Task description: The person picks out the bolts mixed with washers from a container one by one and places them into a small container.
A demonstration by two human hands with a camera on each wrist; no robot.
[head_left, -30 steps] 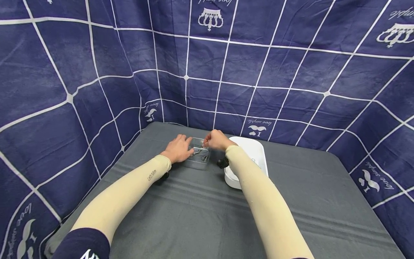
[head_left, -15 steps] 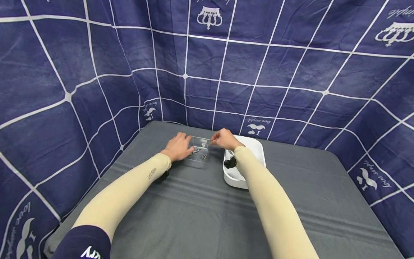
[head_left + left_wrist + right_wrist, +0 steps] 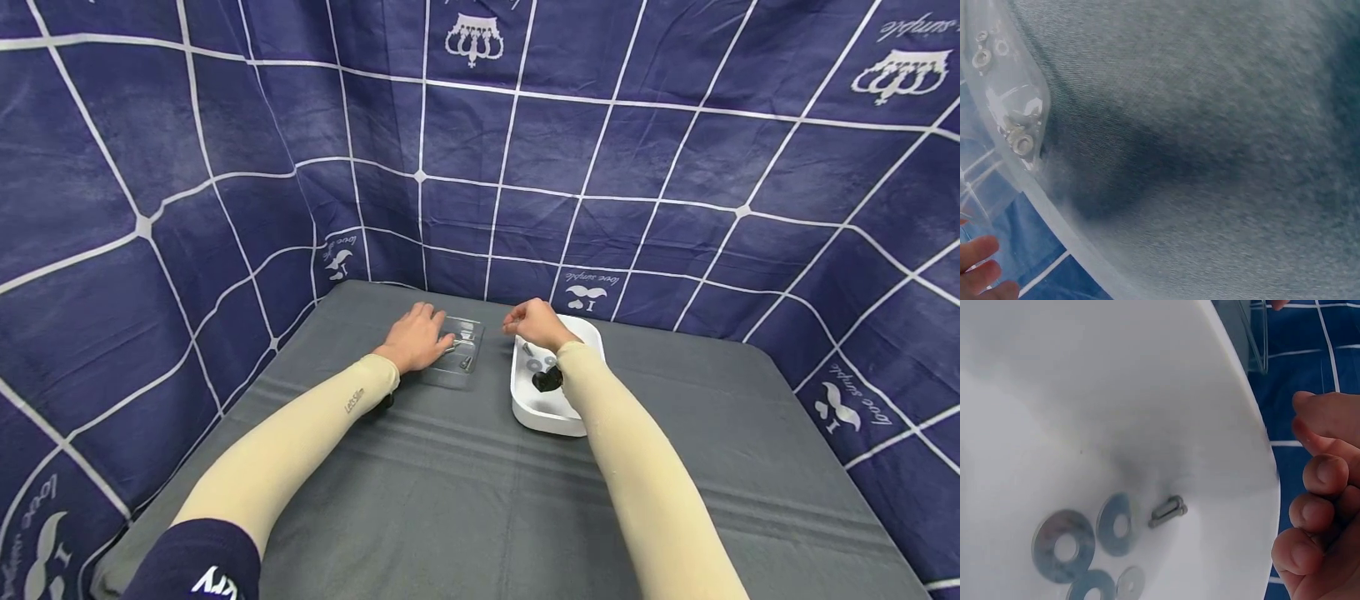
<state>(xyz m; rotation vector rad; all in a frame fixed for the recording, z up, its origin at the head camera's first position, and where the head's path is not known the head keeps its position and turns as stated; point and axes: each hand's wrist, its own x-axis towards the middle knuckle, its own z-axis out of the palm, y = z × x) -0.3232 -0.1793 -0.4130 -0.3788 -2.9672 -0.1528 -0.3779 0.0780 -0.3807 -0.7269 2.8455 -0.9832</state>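
Note:
My left hand (image 3: 415,337) rests at the left side of a clear plastic box (image 3: 447,380), its fingers extended. Small metal bolts (image 3: 466,363) lie in the box. In the left wrist view, small metal rings (image 3: 1022,145) show through its clear wall. Over the far left rim of a white tray (image 3: 551,422) hangs my right hand (image 3: 538,323), fingers loosely curled. Nothing shows between its thumb (image 3: 1329,415) and fingers in the right wrist view. Inside the tray lie several flat washers (image 3: 1047,550) and what look like small screws (image 3: 1168,511) side by side.
A grey cloth (image 3: 420,500) covers the table. Dark blue curtains (image 3: 637,150) with white lines hang behind it and at both sides. The tray stands right of the box, with a strip of cloth between them. A black wrist device (image 3: 547,380) shows under my right wrist.
My right hand has moved right, from inside the clear box to above the white tray's rim. More of the tray's washers now show. My left hand has stayed at the box.

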